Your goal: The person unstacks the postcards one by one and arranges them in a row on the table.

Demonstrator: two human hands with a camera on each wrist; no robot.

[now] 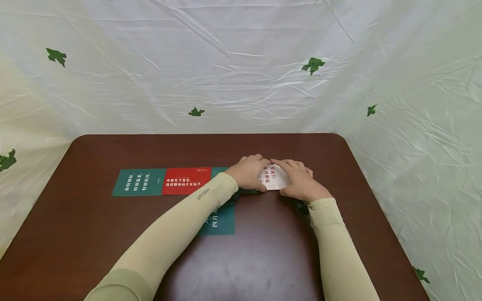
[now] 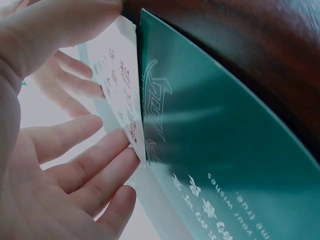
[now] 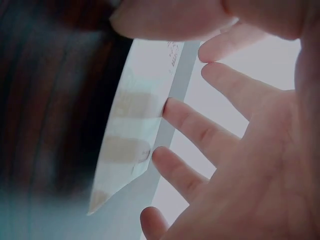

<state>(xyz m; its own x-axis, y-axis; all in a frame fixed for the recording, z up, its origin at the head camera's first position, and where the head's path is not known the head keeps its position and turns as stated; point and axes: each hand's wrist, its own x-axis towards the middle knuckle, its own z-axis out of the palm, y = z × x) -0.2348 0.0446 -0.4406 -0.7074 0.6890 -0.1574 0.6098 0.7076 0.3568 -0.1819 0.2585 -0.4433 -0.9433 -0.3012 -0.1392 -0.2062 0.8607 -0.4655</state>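
A white card (image 1: 273, 179) with red writing lies on the table between both hands. My left hand (image 1: 246, 172) is at its left side, thumb by the near edge and fingers by the far edge. In the left wrist view, those fingertips touch the white card beside a green card (image 2: 215, 120). My right hand (image 1: 303, 182) spans the card's right side with fingers spread. In the right wrist view its thumb lies over the near edge and some fingertips meet the far edge. The left hand and forearm partly cover the green card in the head view.
A green card (image 1: 138, 182) and a red card (image 1: 187, 180) lie in a row to the left. Another green card (image 1: 225, 219) lies nearer, partly under the left sleeve. The brown table (image 1: 271, 259) is bordered by a white curtain (image 1: 241, 67) with green leaf shapes.
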